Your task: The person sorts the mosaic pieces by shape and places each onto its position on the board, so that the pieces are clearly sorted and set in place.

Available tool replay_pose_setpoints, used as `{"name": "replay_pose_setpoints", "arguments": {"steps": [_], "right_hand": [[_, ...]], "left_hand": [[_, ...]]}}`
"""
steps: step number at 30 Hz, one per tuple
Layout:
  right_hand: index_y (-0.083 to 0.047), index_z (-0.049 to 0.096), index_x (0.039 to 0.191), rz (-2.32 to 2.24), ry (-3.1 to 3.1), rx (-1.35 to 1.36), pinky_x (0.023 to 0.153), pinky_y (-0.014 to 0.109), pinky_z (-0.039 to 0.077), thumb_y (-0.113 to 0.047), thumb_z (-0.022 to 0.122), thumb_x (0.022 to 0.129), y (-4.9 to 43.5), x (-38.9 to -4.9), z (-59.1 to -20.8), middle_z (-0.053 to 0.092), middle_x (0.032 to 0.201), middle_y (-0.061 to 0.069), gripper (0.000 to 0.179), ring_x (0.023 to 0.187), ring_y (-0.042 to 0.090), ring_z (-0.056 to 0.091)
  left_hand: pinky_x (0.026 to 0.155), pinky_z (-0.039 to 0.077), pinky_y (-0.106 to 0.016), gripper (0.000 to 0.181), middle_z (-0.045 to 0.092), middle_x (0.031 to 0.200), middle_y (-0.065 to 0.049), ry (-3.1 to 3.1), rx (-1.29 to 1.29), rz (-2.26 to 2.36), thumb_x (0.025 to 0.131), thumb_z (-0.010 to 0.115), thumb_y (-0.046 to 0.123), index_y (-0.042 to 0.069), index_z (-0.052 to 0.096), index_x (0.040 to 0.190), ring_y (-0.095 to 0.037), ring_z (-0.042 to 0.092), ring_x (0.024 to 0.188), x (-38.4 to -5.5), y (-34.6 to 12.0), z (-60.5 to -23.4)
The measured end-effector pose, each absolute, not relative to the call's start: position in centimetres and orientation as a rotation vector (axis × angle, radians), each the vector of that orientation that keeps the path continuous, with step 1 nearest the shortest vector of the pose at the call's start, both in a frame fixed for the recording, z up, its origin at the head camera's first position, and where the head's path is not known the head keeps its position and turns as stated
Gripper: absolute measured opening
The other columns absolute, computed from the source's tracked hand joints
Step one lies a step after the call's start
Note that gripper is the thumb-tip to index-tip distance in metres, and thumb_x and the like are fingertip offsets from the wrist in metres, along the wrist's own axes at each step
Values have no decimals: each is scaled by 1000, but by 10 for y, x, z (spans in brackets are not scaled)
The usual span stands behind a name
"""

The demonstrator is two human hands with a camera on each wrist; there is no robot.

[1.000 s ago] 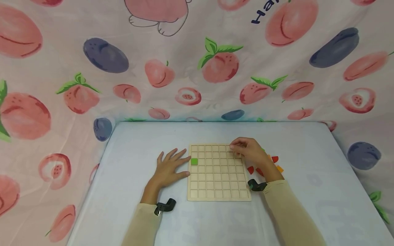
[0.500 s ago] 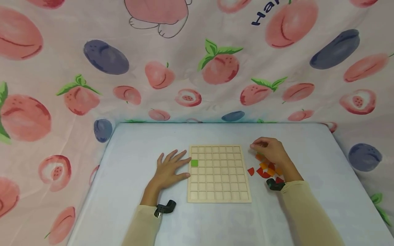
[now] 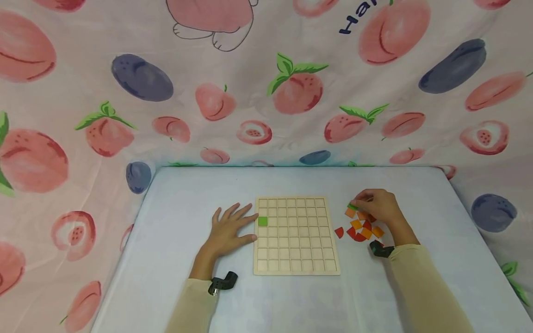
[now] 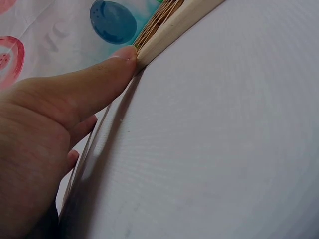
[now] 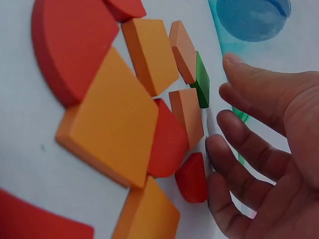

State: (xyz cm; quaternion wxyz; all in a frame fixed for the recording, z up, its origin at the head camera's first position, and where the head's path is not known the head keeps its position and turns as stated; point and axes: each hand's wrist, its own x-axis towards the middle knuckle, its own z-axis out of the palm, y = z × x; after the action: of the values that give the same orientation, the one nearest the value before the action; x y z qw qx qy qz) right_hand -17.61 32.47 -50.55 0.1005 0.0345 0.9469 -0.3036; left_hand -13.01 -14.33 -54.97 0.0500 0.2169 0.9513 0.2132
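A light wooden grid board (image 3: 296, 238) lies on the table, with one green square tile (image 3: 263, 221) in its left column. My left hand (image 3: 228, 233) rests beside it, fingers spread, index finger and thumb at the board's left edge. In the left wrist view the thumb (image 4: 97, 82) meets the board's corner (image 4: 172, 25). My right hand (image 3: 381, 203) is over the far side of a pile of tiles, its fingers loosely bent. Its thumb and fingertips are close to a green tile (image 5: 201, 80) that lies at the pile's far end; nothing shows between them.
Orange square tiles (image 5: 112, 119) and red quarter-round tiles (image 5: 75, 45) lie loosely heaped right of the board, some overlapping. A single red tile (image 3: 339, 232) sits between heap and board. Fruit-print cloth (image 3: 258, 83) hangs behind the white tabletop (image 3: 200, 185).
My right hand has moved right from the board's far right corner to the far end of the tile pile, uncovering orange and red tiles. The left hand has stayed in place.
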Motion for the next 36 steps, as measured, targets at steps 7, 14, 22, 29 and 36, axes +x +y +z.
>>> {"name": "replay_pose_setpoints", "arguments": {"steps": [7, 14, 22, 29, 36], "right_hand": [[-7, 75, 108, -870, 2751, 115, 62, 29, 49, -41, 75, 92, 325, -177, -506, 73, 98, 12, 37, 83, 25, 59], [-5, 74, 113, -848, 2733, 148, 63, 28, 50, -37, 75, 92, 326, -180, -512, 72, 104, 16, 38, 84, 26, 58], [-3, 71, 115, -910, 2697, 160, 64, 28, 52, -29, 74, 94, 321, -178, -511, 69, 104, 17, 34, 83, 26, 58], [-5, 71, 114, -982, 2676, 156, 64, 29, 52, -28, 73, 95, 321, -175, -507, 71, 104, 16, 30, 81, 25, 59], [-7, 70, 115, -1110, 2631, 165, 59, 30, 52, -32, 74, 95, 316, -169, -505, 72, 95, 11, 32, 68, 22, 60]], "left_hand": [[121, 1, -69, 65, 32, 167, 9, 2897, 671, 663, 92, 63, 63, 38, 50, 150, -29, 19, 158, -129, -144, -549], [121, 1, -69, 66, 31, 167, 9, 2896, 663, 660, 92, 64, 63, 38, 50, 151, -29, 19, 158, -130, -144, -549], [121, -1, -68, 67, 30, 168, 11, 2891, 660, 660, 92, 62, 65, 38, 49, 151, -28, 18, 159, -130, -145, -551], [121, -1, -68, 66, 30, 167, 11, 2890, 658, 670, 92, 63, 64, 38, 50, 151, -28, 18, 159, -130, -144, -550], [121, -1, -68, 66, 30, 167, 11, 2889, 656, 670, 92, 62, 64, 38, 50, 151, -28, 18, 159, -129, -145, -550]]}}
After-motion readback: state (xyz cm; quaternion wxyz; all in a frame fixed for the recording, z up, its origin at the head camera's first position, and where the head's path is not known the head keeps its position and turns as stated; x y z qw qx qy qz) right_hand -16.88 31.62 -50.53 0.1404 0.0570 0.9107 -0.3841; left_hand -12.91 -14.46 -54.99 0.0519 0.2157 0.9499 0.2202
